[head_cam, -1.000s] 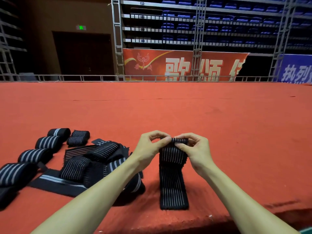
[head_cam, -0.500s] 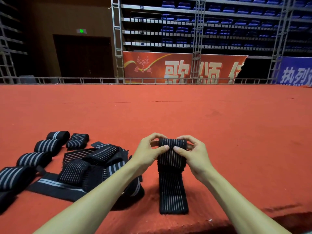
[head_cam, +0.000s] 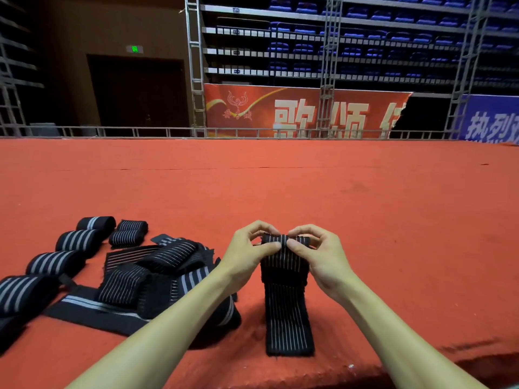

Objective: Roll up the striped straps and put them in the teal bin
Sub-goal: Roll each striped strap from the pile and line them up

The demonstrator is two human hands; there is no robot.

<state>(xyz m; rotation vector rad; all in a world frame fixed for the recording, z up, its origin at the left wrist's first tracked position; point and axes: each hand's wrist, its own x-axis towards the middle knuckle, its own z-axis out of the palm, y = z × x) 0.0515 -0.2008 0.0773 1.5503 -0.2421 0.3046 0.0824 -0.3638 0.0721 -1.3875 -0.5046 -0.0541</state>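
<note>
Strap rolled further — left hand, right hand pinching; tail near carpet edge.

A red-carpeted platform is carrying a heap of loose striped straps near its front edge. Rolled straps are lying in a curved row to the left of and behind that heap. A pinstriped strap is trailing flat on the carpet just right of the heap, its far end rolled up.
</note>
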